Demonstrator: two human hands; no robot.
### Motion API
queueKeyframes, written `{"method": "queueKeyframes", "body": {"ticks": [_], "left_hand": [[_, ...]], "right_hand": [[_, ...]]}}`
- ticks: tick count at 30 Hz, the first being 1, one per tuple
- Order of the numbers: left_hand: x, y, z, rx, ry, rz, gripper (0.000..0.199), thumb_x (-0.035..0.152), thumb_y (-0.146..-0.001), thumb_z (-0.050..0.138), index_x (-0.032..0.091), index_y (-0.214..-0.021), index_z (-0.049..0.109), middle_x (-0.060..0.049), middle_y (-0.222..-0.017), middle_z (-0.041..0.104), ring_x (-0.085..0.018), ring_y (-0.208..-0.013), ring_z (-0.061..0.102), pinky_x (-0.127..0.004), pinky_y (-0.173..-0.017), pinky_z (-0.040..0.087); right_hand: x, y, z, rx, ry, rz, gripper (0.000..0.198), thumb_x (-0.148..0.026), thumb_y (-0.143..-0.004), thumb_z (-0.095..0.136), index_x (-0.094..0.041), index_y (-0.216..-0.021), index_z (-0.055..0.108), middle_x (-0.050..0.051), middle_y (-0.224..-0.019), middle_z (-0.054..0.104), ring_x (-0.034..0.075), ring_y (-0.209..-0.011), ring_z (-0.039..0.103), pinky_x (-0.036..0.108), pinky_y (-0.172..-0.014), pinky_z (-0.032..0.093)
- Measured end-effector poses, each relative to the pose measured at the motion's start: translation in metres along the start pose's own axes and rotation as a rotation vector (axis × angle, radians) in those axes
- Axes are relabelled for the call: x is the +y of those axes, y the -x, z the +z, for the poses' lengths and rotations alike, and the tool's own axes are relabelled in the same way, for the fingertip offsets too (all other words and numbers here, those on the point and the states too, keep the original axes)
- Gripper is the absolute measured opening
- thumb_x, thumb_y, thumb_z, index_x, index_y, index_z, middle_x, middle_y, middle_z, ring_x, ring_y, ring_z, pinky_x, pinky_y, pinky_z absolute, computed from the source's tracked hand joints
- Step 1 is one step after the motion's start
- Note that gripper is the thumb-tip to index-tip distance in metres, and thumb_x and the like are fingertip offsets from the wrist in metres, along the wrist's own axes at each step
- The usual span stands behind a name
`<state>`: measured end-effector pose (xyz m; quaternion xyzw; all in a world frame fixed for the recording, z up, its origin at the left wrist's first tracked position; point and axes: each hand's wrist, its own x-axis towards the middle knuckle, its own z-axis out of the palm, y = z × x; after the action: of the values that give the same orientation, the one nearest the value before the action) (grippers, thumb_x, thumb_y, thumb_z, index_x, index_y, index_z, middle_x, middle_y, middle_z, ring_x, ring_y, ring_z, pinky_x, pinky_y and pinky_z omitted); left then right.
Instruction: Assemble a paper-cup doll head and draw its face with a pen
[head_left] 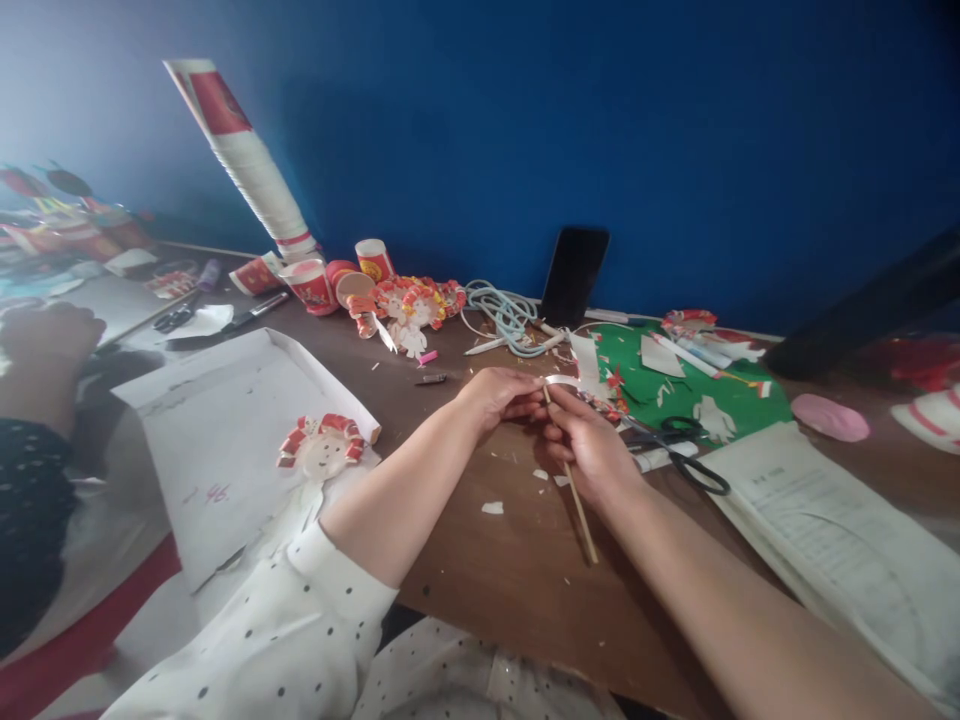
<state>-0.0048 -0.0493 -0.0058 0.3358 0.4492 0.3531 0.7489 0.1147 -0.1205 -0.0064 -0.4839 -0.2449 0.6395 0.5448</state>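
In front of me my right hand (589, 440) is closed round a thin wooden stick (579, 510), which slants down toward the table's front edge. My left hand (499, 396) meets it at the stick's upper end, fingertips pinched together there. A narrow white paper strip (562, 380) curls out at the pinch; the fingers partly hide where it meets the stick. Black-handled scissors (697, 470) lie just right of my right hand. Left of my left forearm, a paper cut-out figure with a red-and-white curled mane (322, 450) rests on a white sheet (217, 450).
A green sheet (626, 365) with paper scraps lies behind the scissors. A phone (576, 275) leans on the blue wall beside a coiled cable (506, 312). A tall cup stack (255, 170) tilts at the back left. Another person's hand (52, 335) is at far left. Papers (832, 540) lie right.
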Motion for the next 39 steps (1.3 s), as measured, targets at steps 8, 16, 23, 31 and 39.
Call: {"method": "queueKeyframes", "body": {"ticks": [8,16,23,31,39], "left_hand": [[-0.0011,-0.0001,0.0003,-0.022,-0.005,0.003,0.007,0.011,-0.08,0.068,0.005,-0.079,0.071,-0.006,-0.063,0.066,-0.009,-0.053,0.062,-0.021,-0.062,0.054],[-0.004,-0.0016,0.0014,-0.043,-0.007,0.084,0.011,0.015,-0.074,0.075,0.005,-0.078,0.071,-0.005,-0.062,0.064,-0.009,-0.056,0.061,-0.023,-0.064,0.051],[-0.0028,-0.0004,0.0026,-0.032,0.023,0.068,0.006,0.008,-0.08,0.066,0.005,-0.076,0.07,-0.005,-0.063,0.066,-0.008,-0.056,0.061,-0.023,-0.069,0.051],[-0.0023,-0.0009,0.0041,-0.085,0.075,0.045,0.015,0.007,-0.086,0.058,0.005,-0.075,0.067,-0.005,-0.062,0.064,-0.009,-0.055,0.063,-0.023,-0.067,0.053],[-0.0073,-0.0017,0.0051,-0.042,0.084,0.052,0.007,0.006,-0.082,0.063,0.004,-0.079,0.069,-0.004,-0.061,0.064,-0.008,-0.053,0.061,-0.021,-0.063,0.053]], "right_hand": [[0.0006,0.0008,0.0031,0.05,0.046,-0.024,0.045,-0.014,-0.067,0.065,-0.018,-0.111,0.063,-0.002,-0.067,0.056,0.005,-0.049,0.043,0.013,-0.037,0.02],[-0.0005,-0.001,0.002,0.086,0.079,-0.019,0.05,-0.017,-0.067,0.064,-0.02,-0.117,0.062,-0.002,-0.07,0.057,0.005,-0.049,0.043,0.014,-0.037,0.02],[-0.0004,-0.003,-0.0006,0.094,0.064,-0.017,0.049,-0.017,-0.065,0.065,-0.02,-0.114,0.064,-0.002,-0.07,0.058,0.005,-0.049,0.042,0.014,-0.037,0.019],[-0.0026,-0.0041,-0.0026,0.102,0.024,-0.01,0.054,-0.018,-0.064,0.065,-0.019,-0.118,0.062,-0.003,-0.066,0.055,0.005,-0.047,0.041,0.014,-0.036,0.017],[0.0009,-0.0052,-0.0042,0.096,0.027,-0.028,0.054,-0.02,-0.064,0.068,-0.02,-0.118,0.063,-0.003,-0.064,0.056,0.005,-0.047,0.042,0.015,-0.037,0.018]]}}
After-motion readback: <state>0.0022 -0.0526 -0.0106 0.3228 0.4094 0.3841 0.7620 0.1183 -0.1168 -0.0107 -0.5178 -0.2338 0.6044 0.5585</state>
